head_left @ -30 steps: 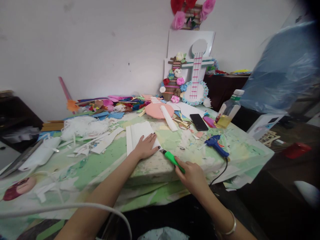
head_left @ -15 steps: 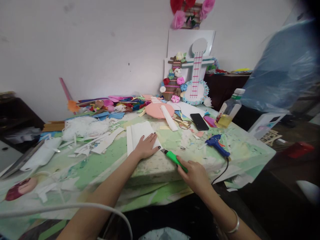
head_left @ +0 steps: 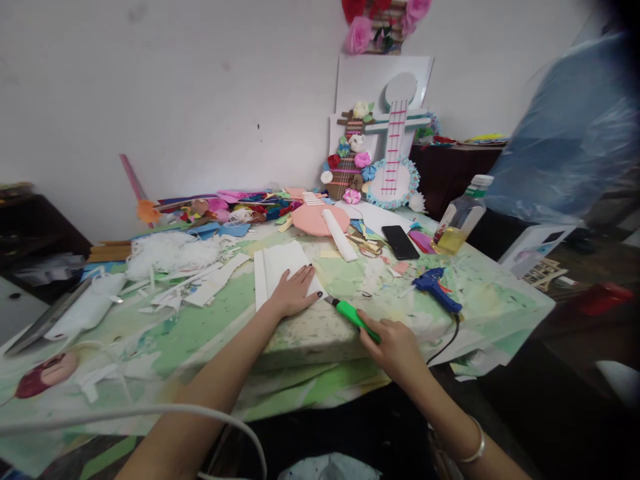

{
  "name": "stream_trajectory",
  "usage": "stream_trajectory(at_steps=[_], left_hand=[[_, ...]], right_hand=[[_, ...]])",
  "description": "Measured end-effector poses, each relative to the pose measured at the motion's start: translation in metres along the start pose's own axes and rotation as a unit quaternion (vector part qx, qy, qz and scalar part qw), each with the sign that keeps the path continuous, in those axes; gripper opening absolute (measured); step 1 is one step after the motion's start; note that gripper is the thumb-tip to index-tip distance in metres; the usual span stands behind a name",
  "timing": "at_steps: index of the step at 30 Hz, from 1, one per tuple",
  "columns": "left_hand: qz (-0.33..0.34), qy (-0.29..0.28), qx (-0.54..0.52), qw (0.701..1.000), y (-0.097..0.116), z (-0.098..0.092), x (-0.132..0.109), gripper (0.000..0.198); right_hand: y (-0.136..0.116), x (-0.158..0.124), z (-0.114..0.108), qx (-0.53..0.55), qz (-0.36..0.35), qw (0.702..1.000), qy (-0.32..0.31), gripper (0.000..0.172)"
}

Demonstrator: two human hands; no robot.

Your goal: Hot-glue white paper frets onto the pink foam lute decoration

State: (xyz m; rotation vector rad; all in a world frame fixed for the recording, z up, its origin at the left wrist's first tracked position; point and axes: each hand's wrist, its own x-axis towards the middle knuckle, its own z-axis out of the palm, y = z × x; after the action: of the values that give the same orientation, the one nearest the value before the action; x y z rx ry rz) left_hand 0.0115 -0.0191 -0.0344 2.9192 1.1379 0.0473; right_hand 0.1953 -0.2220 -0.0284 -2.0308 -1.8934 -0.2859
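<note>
My left hand (head_left: 294,292) lies flat with its fingers spread, pressing a white sheet of board or paper (head_left: 280,259) onto the table near its front edge. In my right hand (head_left: 393,343) is a green-handled utility knife (head_left: 353,315), gripped around the handle. The knife's blade end points left, at the sheet's right corner beside my left thumb. Whether the blade touches the sheet I cannot tell. Behind the sheet lies a peach-coloured rounded piece (head_left: 320,220) with a white strip (head_left: 340,235) leaning across it.
A blue glue gun (head_left: 437,290) with its cord is to the right, near a black phone (head_left: 400,242) and a bottle of yellow liquid (head_left: 463,217). White scraps (head_left: 173,255) cover the left side. Decorated model instruments (head_left: 395,153) lean on the wall. A white cable (head_left: 200,410) crosses the foreground.
My right hand and the knife have shifted slightly right and toward me. My left hand stays flat on the white sheet. The whole view has also shifted a little.
</note>
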Motion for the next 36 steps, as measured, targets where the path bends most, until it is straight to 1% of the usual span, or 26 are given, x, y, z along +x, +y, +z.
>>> stream_trajectory(at_steps=[4,9,16,18,24,31,36], left_hand=[[0.002,0.000,-0.002,1.000,0.000,0.000,0.001,0.074],[0.003,-0.001,-0.003,1.000,0.001,-0.002,0.000,0.074],[0.003,0.005,-0.007,1.000,-0.001,0.001,0.001,0.076],[0.003,0.007,-0.007,1.000,0.000,0.001,0.000,0.076],[-0.003,0.005,-0.006,1.000,0.003,-0.003,-0.001,0.075],[-0.002,0.001,-0.007,1.000,0.004,-0.006,-0.002,0.075],[-0.003,0.007,0.000,1.000,0.005,-0.004,-0.002,0.075]], right_hand=[[0.000,-0.002,-0.001,-0.012,-0.003,1.000,0.009,0.036],[-0.009,0.010,0.007,-0.018,0.000,1.000,0.012,0.037],[0.003,0.003,0.004,-0.004,0.012,1.000,0.005,0.037],[0.000,0.003,0.003,-0.008,0.009,1.000,0.007,0.037],[-0.017,0.018,0.004,-0.025,0.018,1.000,0.000,0.038],[-0.008,0.012,0.003,-0.006,0.032,0.999,-0.016,0.038],[-0.019,0.023,0.002,-0.015,0.037,0.999,-0.028,0.039]])
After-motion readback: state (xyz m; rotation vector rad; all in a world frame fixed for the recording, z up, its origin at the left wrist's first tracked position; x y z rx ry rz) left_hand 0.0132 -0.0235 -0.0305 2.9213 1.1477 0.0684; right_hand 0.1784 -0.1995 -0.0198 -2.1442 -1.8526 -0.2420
